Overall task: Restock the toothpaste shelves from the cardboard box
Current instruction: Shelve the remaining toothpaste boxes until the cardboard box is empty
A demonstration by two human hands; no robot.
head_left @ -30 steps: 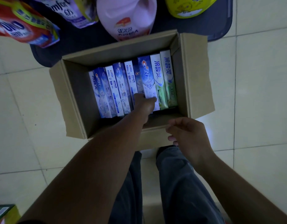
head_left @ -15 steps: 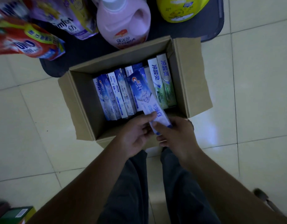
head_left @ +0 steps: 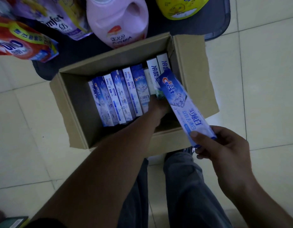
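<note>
**One Crest carton in hand, a row standing in the box**

Head view: the right hand [head_left: 224,148] grips the near end of a blue-and-white Crest carton [head_left: 180,102], thumb on top. It holds the carton slanted above the right side of the open cardboard box [head_left: 73,104]. The left hand [head_left: 156,106] reaches down inside the box, against the near ends of the toothpaste cartons [head_left: 119,96] standing on edge in a row. Its fingers are hidden, so whether they grip anything cannot be told. The box sits on the tiled floor [head_left: 27,145]. Beyond it, a pink bottle [head_left: 117,22] and a yellow container [head_left: 180,7] rest on a dark base [head_left: 216,22].
</note>
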